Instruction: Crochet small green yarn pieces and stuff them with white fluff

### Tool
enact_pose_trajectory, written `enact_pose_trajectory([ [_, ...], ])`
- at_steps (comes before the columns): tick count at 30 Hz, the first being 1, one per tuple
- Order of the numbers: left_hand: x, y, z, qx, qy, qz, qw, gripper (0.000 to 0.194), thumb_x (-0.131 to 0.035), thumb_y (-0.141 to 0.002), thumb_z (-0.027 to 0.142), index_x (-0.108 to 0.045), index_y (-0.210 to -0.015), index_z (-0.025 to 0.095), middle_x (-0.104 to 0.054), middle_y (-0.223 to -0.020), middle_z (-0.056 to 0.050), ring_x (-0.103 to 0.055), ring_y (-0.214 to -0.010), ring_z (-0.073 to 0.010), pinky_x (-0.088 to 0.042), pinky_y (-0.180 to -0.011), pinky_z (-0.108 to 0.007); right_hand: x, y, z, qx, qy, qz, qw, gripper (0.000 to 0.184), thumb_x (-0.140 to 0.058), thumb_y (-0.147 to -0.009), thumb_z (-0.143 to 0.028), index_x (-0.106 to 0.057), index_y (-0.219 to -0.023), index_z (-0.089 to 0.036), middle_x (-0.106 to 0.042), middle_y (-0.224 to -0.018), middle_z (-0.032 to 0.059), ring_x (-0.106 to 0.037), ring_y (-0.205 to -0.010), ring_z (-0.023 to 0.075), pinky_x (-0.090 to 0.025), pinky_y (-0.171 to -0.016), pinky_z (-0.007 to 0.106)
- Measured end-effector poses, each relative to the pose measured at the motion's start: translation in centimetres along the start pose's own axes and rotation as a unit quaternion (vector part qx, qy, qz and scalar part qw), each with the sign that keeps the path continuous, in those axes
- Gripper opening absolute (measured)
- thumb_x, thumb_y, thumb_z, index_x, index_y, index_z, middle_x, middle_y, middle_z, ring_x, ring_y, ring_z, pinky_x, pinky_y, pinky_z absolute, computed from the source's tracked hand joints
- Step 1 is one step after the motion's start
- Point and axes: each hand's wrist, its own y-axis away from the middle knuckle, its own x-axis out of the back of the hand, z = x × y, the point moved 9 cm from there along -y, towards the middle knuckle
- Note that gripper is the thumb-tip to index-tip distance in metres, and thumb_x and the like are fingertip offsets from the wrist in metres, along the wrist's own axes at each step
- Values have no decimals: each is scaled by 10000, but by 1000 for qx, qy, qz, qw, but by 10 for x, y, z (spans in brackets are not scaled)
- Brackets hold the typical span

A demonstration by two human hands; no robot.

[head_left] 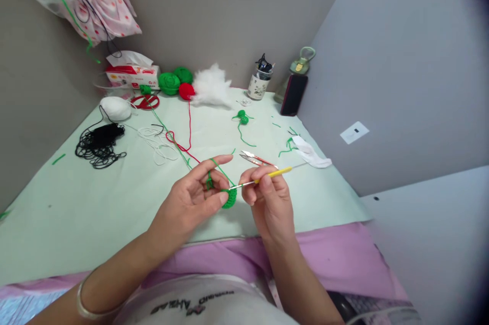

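My left hand (193, 197) pinches a small round green crochet piece (229, 197) between thumb and fingers, with green yarn (179, 149) wound over the index finger and running back across the table. My right hand (265, 195) grips a yellow-handled crochet hook (267, 175), whose metal tip touches the green piece. Both hands hover over the near part of the pale green table (114, 202).
Scissors (256, 159) lie just beyond the hands. Black yarn (100, 142), white yarn (115, 108), red yarn (187, 91), green crocheted pieces (170, 82), stuffing (211, 86), a tissue box (132, 75), a cup (260, 83) and a phone (293, 94) sit farther back. Walls enclose the table.
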Motion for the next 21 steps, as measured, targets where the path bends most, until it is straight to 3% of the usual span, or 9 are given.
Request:
enact_pose_trajectory([
  [6, 2, 1, 1, 3, -9, 14, 1000, 430, -804, -903, 264, -750, -1328, 299, -674, -924, -13, -636, -861, -167, -552, -829, -286, 2, 3, -14, 47, 77, -12, 996, 265, -710, -976, -461, -722, -867, -219, -757, -773, 28, -557, -525, 114, -479, -512, 269],
  [14, 5, 2, 1, -1, -58, 24, 998, 400, -763, -931, 267, -747, -1328, 309, -666, -925, -9, -630, -874, -175, -543, -838, -298, -7, 18, -35, 153, 177, -54, 971, 181, -580, -1072, -293, -748, -1018, -250, -806, -956, 53, -683, -665, 146, -558, -578, 301],
  [17, 5, 1, 2, -3, -74, 41, 996, 386, -759, -917, 235, -757, -1298, 300, -668, -914, -2, -634, -865, -168, -537, -813, -285, -15, 27, -47, 220, 253, -82, 939, 210, -551, -1071, -196, -749, -1106, -259, -799, -976, 55, -730, -775, 169, -594, -650, 323],
  [21, 6, 3, 8, -15, -121, 78, 989, 368, -756, -888, 201, -779, -1243, 294, -668, -907, 4, -637, -866, -165, -534, -830, -288, -31, 48, -54, 316, 399, -138, 850, 305, -592, -1030, -131, -699, -1275, -279, -798, -1111, 88, -768, -986, 210, -644, -761, 349],
])
